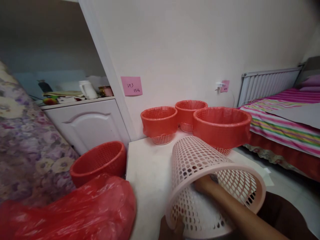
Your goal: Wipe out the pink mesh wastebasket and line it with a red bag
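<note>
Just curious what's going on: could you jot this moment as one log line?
right hand inside pale pink perforated plastic basket lying on its side | left hand at basket rim | three red-bag-lined baskets behind | loose red plastic bag at left

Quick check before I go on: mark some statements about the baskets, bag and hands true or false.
1. Three lined baskets stand by the wall. True.
2. The pink basket stands upright. False: it lies tipped on its side.
3. The right hand reaches inside the pink basket. True.
4. The red bag already lines the pink basket. False: it lies loose to the left.
5. The left hand touches the pink basket's rim. True.
</note>
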Demonstrator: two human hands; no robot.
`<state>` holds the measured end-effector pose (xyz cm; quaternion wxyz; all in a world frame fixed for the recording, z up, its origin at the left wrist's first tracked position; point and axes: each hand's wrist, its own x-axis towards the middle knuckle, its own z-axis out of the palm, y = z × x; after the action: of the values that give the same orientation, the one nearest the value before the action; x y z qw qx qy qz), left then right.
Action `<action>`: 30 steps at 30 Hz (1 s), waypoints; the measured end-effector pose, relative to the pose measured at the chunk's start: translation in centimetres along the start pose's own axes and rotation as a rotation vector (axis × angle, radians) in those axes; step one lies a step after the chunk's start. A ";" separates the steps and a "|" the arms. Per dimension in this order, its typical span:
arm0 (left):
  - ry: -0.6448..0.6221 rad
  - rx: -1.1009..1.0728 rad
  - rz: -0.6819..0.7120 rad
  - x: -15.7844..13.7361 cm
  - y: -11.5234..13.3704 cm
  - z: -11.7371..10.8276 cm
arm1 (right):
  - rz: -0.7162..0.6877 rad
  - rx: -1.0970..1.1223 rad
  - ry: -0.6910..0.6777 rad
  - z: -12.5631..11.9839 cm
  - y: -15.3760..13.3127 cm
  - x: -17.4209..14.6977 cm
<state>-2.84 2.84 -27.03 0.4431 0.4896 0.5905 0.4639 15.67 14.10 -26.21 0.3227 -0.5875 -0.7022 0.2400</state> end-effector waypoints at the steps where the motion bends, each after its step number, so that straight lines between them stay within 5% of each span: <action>1: 0.007 -0.004 0.005 0.0 0.1 0.0 | -0.021 -0.051 -0.045 0.0 -0.2 -0.9; 8: 0.026 -0.026 0.061 -0.2 0.6 0.2 | -0.190 -0.252 -0.286 -0.2 -1.2 -10.1; 13: 0.025 -0.013 0.091 0.2 0.1 0.1 | -0.284 -0.091 -0.422 -1.3 -1.8 -11.4; 17: 0.063 0.017 0.060 0.4 -0.1 -0.9 | -0.388 0.181 -0.322 -3.0 -3.5 -9.3; 21: 0.141 0.025 0.060 0.4 0.7 -2.5 | -0.306 0.136 -0.100 -3.3 -5.1 -4.5; 25: 0.171 0.045 0.060 0.5 1.6 -3.5 | -0.135 0.066 0.054 -1.2 -5.5 1.2; 30: 0.122 0.004 0.126 1.1 0.9 -2.8 | -0.080 0.049 0.041 2.5 -4.8 5.2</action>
<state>-5.59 3.68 -25.76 0.3755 0.4975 0.5852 0.5187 10.14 18.42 -23.57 0.3607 -0.5554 -0.7124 0.2322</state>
